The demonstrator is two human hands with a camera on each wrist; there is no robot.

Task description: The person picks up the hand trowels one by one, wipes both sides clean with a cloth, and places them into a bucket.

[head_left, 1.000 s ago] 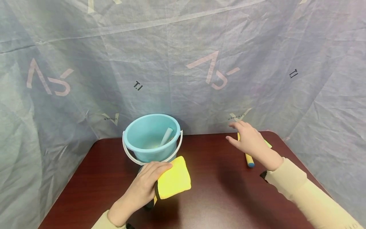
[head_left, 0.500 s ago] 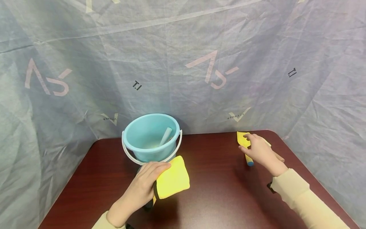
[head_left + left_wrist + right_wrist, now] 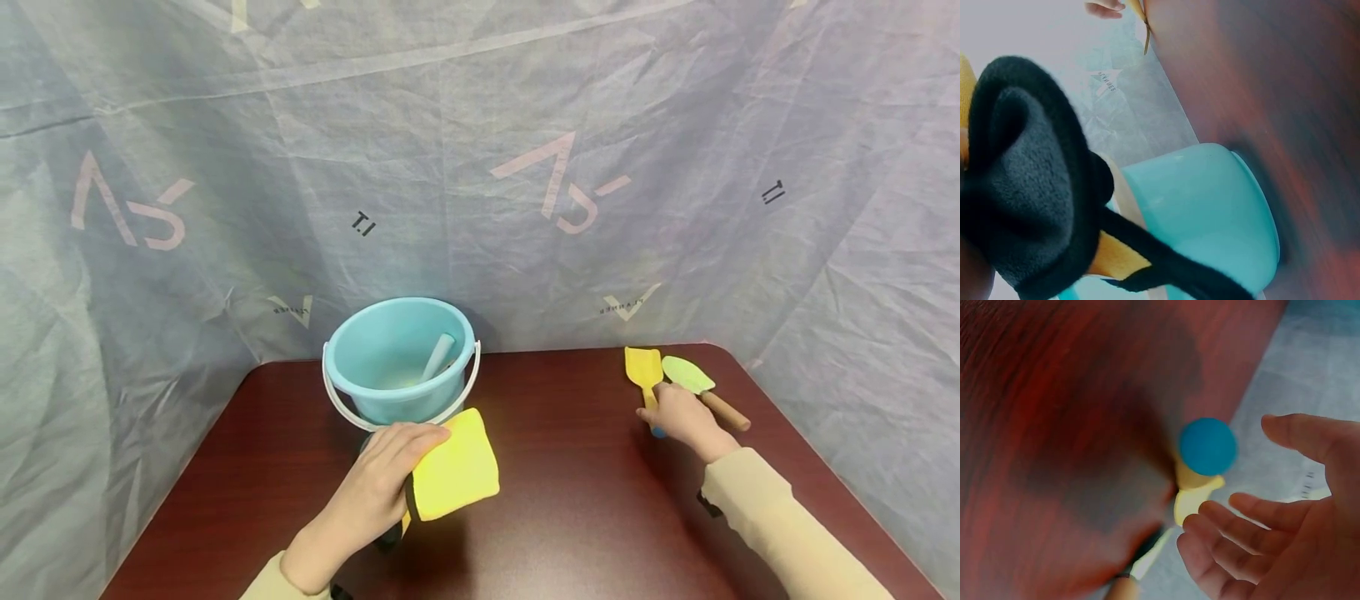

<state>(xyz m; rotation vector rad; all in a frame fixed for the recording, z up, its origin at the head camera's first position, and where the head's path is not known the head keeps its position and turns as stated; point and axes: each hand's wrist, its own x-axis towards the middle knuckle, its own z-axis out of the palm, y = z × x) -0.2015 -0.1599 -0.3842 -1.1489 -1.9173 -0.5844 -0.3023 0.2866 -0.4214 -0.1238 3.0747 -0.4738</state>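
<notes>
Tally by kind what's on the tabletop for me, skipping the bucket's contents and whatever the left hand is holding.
Bucket: 1
Bladed tools: 2, a yellow shovel and a green-bladed trowel
Total: 3

The head view was bright, the yellow cloth point(image 3: 453, 467) almost blown out and pale glare lying on the worktop point(image 3: 555, 533). Both wrist views were soft, the right darkly shadowed.
</notes>
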